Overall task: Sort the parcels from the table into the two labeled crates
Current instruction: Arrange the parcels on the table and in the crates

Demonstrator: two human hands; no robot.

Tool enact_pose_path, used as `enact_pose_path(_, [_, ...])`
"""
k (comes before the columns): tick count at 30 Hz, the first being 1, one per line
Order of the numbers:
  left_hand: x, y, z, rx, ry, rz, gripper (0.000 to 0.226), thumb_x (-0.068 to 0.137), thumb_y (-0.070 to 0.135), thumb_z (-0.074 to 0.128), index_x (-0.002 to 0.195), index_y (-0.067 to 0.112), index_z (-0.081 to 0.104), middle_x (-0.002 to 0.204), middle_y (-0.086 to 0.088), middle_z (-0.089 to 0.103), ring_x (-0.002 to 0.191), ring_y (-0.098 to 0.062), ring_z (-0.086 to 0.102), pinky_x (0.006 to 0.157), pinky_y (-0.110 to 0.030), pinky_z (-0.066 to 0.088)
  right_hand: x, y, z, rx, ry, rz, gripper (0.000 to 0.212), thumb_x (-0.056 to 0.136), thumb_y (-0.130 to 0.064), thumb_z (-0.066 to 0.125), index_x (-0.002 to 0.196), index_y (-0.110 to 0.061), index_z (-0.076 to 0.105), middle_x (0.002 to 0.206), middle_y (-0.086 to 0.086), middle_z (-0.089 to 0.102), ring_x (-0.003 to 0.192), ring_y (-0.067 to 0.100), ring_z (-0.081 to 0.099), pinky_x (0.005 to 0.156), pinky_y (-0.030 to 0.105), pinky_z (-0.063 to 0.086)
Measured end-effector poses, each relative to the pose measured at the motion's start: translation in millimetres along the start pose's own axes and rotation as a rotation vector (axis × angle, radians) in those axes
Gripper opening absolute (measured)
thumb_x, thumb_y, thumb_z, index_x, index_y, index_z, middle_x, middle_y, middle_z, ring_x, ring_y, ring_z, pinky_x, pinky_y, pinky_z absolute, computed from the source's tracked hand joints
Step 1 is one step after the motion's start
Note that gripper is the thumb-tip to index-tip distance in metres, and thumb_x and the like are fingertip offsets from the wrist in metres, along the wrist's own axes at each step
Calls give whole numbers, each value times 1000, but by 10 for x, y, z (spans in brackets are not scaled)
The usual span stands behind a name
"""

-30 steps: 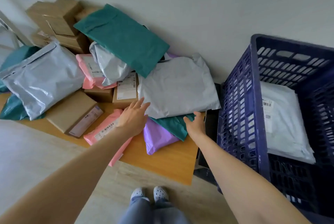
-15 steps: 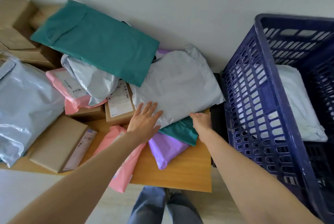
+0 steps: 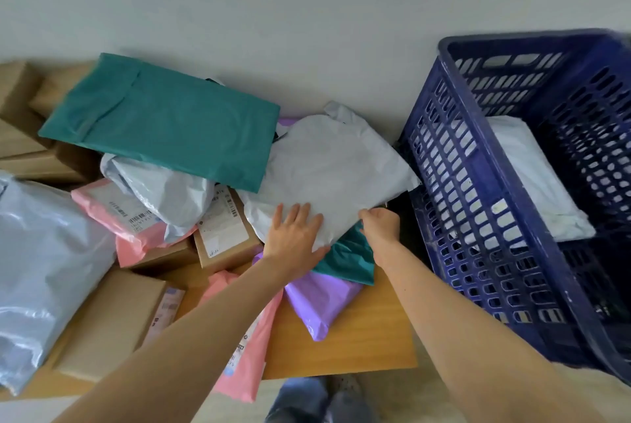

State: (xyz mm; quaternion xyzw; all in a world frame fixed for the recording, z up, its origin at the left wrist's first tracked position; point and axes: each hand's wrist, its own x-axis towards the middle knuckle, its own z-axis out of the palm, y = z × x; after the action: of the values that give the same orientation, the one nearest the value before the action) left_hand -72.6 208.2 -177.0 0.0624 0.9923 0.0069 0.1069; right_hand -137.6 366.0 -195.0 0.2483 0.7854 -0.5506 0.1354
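A person's L hand (image 3: 293,235) lies flat, fingers straight and slightly spread, on the near part of the grey mailer (image 3: 334,170); a sec ago only its fingertips reached that edge. The R hand (image 3: 379,228), open beside the near edge a sec ago, now curls round the mailer's near-right corner and grips it. The mailer sits on top of the heap at the right end of the wooden table (image 3: 358,337), its right corner just beside the blue crate (image 3: 444,166).

A big teal mailer (image 3: 164,122) overlaps the grey one's left edge, pinning that side. Under the near edge: a smaller teal mailer (image 3: 348,259), then a purple mailer (image 3: 317,299). A labelled cardboard box (image 3: 225,235) sits just left of the L hand, w/ a pink mailer (image 3: 246,347) under the L forearm. Inside the crate, a white parcel (image 3: 532,177) leans vs. the far wall.
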Motion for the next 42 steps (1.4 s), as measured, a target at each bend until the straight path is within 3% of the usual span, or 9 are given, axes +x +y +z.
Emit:
enact_pose_path(4, [42,94,-242,-55,77,13,58,92,54,46,140,23,38,143,-5,41,132,-26,37,110,-38,25,-109,-247,-156,24,14,-96,14,84,-14,61,71,-10,58,78,11,63,77,29,60,72,44,51])
enact_pose_path(9, [154,241,-643,-85,128,-8,53,91,43,53,135,18,39,130,-6,52,119,-29,48,96,-39,38,-217,-636,-284,83,35,-246,10,88,-16,61,85,-7,64,90,10,68,89,29,65,83,44,53])
enact_pose_path(15, [222,325,-1090,-36,283,-109,25,92,13,49,117,15,46,108,-6,61,99,-29,57,64,-34,32,-386,-1067,-404,186,-39,-407,11,91,-18,61,83,-12,64,85,-2,65,91,21,65,88,43,54])
enact_pose_path(21, [245,183,-1479,-193,369,-248,18,92,10,47,110,11,50,101,-13,64,89,-37,60,60,-36,32,-450,-1242,-544,185,-119,-441,9,89,-8,58,95,-7,65,96,4,66,97,20,63,93,46,52])
enact_pose_path(24, [208,74,-1710,-349,449,-279,2,91,12,46,91,10,45,89,-16,60,75,-37,51,58,-35,31,-459,-1254,-585,175,-164,-430,14,88,-4,59,100,-4,65,99,4,66,100,20,62,96,46,50])
enact_pose_path(26, [188,-12,-1862,-415,473,-310,9,90,13,44,82,10,42,78,-12,54,69,-34,46,57,-34,32,-467,-1246,-587,153,-192,-426,16,87,-3,60,103,-5,64,101,5,65,102,22,61,97,46,49])
enact_pose_path(33, [88,-297,-2193,-714,511,-342,34,88,10,52,58,14,36,54,0,39,52,-20,35,47,-27,24,-503,-1189,-503,76,-287,-436,41,86,-9,68,125,-7,53,124,6,58,112,19,57,99,39,47])
enact_pose_path(37, [-37,-446,-2285,-916,514,-376,35,89,12,59,61,12,39,55,1,35,52,-14,31,48,-24,25,-520,-1174,-461,155,-310,-403,64,82,-12,75,136,-13,40,131,2,48,108,13,46,90,27,39])
enact_pose_path(42, [-251,-649,-2341,-1101,575,-375,19,89,14,62,79,-2,60,68,-4,53,62,-15,48,56,-24,42,-497,-1207,-438,244,-277,-300,92,80,-18,78,150,-12,19,152,12,31,133,27,39,105,39,35])
